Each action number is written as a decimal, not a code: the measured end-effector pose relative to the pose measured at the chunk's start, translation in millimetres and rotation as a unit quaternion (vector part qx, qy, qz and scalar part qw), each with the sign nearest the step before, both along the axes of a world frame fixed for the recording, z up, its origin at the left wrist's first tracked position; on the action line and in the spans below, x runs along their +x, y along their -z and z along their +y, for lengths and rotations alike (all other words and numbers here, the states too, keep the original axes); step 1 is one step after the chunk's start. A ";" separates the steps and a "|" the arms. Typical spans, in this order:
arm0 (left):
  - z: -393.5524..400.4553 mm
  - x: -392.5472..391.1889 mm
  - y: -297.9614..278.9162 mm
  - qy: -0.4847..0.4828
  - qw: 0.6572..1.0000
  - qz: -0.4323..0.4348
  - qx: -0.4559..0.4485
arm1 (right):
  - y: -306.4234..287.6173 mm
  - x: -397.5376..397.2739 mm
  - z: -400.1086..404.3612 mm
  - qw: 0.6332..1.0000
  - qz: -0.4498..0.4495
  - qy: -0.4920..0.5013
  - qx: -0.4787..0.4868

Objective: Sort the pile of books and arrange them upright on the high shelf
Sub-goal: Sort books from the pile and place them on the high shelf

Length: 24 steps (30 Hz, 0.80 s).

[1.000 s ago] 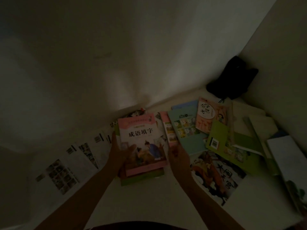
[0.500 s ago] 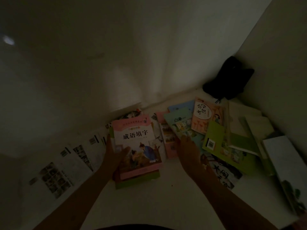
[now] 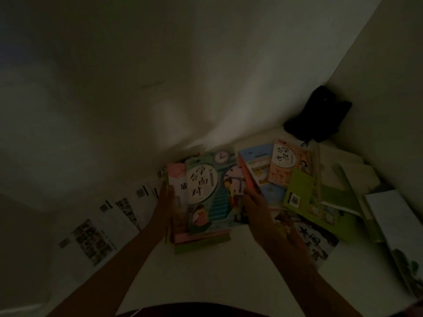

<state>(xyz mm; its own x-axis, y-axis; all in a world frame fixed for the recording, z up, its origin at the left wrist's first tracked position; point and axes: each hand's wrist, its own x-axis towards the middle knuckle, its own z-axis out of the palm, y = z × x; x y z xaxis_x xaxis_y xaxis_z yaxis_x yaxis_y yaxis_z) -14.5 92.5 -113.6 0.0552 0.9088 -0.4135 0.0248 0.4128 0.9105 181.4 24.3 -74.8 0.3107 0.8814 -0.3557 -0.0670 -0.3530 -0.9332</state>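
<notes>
Teal book (image 3: 212, 193) has a shiny paper cover, smooth. Pink book (image 3: 177, 179) under it looks like smooth paper too. Black bag (image 3: 318, 113) looks like soft matt cloth. White wall (image 3: 160, 65) = matt.

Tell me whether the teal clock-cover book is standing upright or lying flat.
Lying flat: the teal book rests cover-up atop the stack, right hand at its edge.

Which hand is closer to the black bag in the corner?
Right. The right hand grips the teal book's right edge, nearer the black bag; the left hand steadies the stack's left side, farther away.
</notes>
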 end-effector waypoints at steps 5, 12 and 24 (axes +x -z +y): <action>-9.2 9.0 7.4 0.016 0.999 0.046 0.001 | 57.4 -19.7 8.2 0.972 -0.185 -0.113 -0.086; -5.2 13.4 17.4 -0.007 0.999 0.053 0.009 | 84.7 67.2 29.5 0.811 -0.554 -0.046 -0.181; 12.7 36.8 28.5 -0.012 0.998 0.058 0.006 | 78.5 126.5 46.2 0.725 -0.653 -0.160 -0.149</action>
<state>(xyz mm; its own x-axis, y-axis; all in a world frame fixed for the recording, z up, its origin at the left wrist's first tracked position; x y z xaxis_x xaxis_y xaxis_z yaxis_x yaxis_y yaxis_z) 22.3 105.2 -142.1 -0.0143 0.9141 -0.4052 0.1199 0.4039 0.9069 307.9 70.5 -153.3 0.3497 0.9275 -0.1322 0.9354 -0.3536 -0.0068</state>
